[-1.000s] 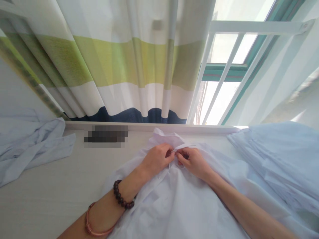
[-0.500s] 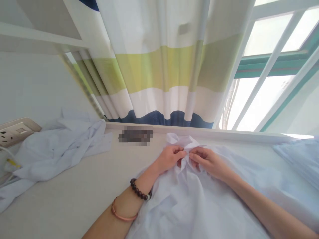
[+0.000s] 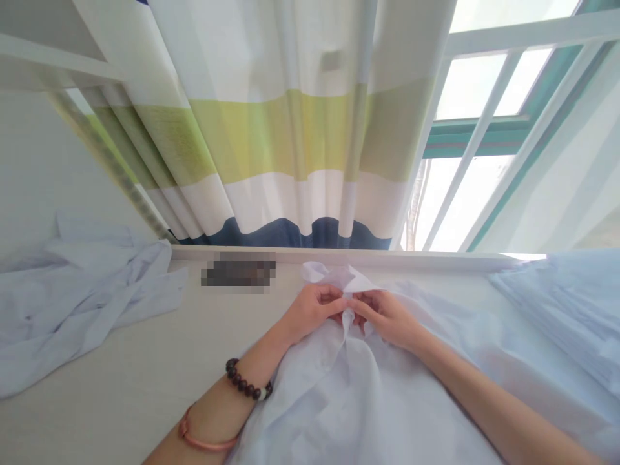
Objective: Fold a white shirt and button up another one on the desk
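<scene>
A white shirt [image 3: 353, 394] lies spread in front of me, its collar [image 3: 334, 276] pointing toward the curtain. Just below that collar, my left hand [image 3: 312, 310] pinches the front edge of the cloth between thumb and fingers. From the other side my right hand [image 3: 385, 316] grips the same spot, and the two thumbs meet there. Whatever lies between the fingertips, such as a button, is too small and covered to make out. A dark beaded bracelet [image 3: 246, 386] and a copper-coloured bangle [image 3: 208, 444] are on my left wrist and forearm.
Crumpled white clothing [image 3: 87, 290] lies at the left on the pale bed surface [image 3: 159, 368]. Folded white clothes [image 3: 571, 303] are stacked at the right. A blurred-out dark object [image 3: 237, 269] sits near the back ledge [image 3: 436, 259], below a striped curtain [image 3: 290, 135] and barred window.
My view has turned slightly right, so everything sits further left. My hands have come closer together at the shirt's front, and the thumbs now touch.
</scene>
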A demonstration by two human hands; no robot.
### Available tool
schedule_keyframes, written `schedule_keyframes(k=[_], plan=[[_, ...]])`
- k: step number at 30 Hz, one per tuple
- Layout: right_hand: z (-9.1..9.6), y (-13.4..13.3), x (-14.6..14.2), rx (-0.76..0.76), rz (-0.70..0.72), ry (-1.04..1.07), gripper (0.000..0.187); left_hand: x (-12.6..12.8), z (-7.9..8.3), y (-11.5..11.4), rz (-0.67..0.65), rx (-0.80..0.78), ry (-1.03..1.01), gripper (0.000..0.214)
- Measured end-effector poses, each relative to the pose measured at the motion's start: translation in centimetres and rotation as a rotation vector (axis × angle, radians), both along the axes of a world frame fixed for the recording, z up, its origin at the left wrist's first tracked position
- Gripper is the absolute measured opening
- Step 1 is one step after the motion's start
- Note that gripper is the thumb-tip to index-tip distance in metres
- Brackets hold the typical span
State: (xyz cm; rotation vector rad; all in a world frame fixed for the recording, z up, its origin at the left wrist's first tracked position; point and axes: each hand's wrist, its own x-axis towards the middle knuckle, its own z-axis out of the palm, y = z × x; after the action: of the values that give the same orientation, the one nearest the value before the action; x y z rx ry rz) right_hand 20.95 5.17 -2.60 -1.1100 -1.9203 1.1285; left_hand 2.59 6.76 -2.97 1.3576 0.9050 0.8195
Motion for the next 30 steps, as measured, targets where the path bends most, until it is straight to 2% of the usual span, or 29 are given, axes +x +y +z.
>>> schedule_keyframes(k=[3,7,15,17,19,22,25,28,30], plan=[[0.2,-0.6,-0.4,0.115,-0.051,-0.119,0.030,0.0,-0.1,-0.3,-0.028,0.071,0.052,0.025],[0.3,-1.2,-0.5,0.234,-0.079,-0.209,0.025,0.1,-0.1,-0.8,-0.002,0.136,0.093,0.024],[-0.3,-1.9,-0.6,0.265,-0.154,-0.239,0.023,0.8,0.0,-1.8,-0.006,0.238,0.169,0.024],[-0.6,-2.2,-0.6,0.280,-0.180,-0.243,0.024,0.9,0.3,-2.1,0.063,0.328,0.240,0.022],[-0.8,-2.4,-0.6,0.290,-0.202,-0.242,0.025,0.2,0.8,-2.4,0.211,0.459,0.360,0.020],[-1.0,-2.4,-0.6,0.268,-0.227,-0.244,0.028,-3.0,1.8,-2.3,0.487,0.604,0.620,0.015],[-1.1,-2.2,-0.8,0.233,-0.223,-0.269,0.029,-8.5,2.3,-2.1,0.686,0.602,0.885,0.008],[-1.1,-2.0,-1.0,0.221,-0.210,-0.318,0.029,-13.5,1.9,-1.8,0.750,0.513,1.108,0.008],[-1.1,-2.0,-1.1,0.228,-0.208,-0.343,0.027,-15.1,1.3,-1.8,0.731,0.469,1.214,0.008]])
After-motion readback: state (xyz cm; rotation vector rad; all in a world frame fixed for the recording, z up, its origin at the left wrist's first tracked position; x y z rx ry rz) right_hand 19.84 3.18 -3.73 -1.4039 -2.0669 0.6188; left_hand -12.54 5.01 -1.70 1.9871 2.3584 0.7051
